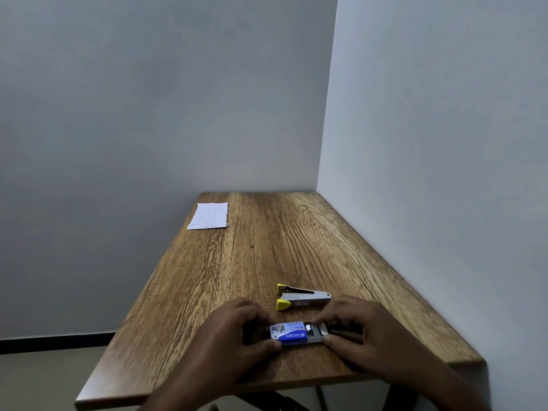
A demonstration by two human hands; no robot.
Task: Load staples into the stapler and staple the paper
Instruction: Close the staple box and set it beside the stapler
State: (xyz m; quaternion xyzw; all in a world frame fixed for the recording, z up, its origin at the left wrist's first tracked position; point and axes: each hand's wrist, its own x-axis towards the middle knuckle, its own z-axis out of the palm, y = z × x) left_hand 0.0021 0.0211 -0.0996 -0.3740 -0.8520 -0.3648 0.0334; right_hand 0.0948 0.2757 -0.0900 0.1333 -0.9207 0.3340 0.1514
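A small blue and white staple box (290,332) lies near the front edge of the wooden table (267,256). My left hand (237,330) grips its left end. My right hand (364,333) pinches the inner tray (318,333), which is slid partly out to the right and shows silver staples. Just behind the box lies a stapler (302,298) with yellow ends, on its side and opened up. A white sheet of paper (209,216) rests at the far left corner of the table.
Grey walls close the table in at the back and along the right side. The left and front edges of the table drop to the floor. A few loose staples (298,314) lie between the box and the stapler.
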